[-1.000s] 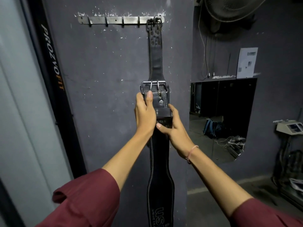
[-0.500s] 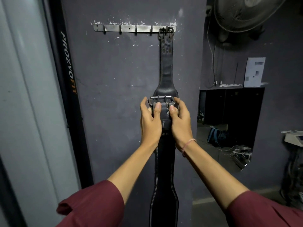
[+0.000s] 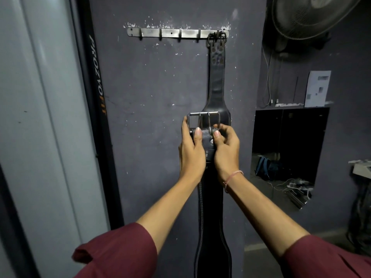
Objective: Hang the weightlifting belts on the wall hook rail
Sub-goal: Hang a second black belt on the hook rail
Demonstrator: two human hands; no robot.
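Note:
A metal hook rail is fixed high on the dark wall. One black leather belt hangs by its buckle from the rail's rightmost hook. In front of it I hold a second black belt upright, its steel two-prong buckle at the top. My left hand grips the left side of the strap just under the buckle. My right hand grips the right side, thumb on the strap. The second belt's lower end runs out of view at the bottom.
Several hooks to the left on the rail carry nothing. A black vertical post with lettering stands left of the wall. A wall fan hangs at top right. A dark opening at right shows a bag and cables.
My right hand moved up from below the buckle to beside my left hand. The held belt's buckle now sits lower against the hanging belt, over its wide part.

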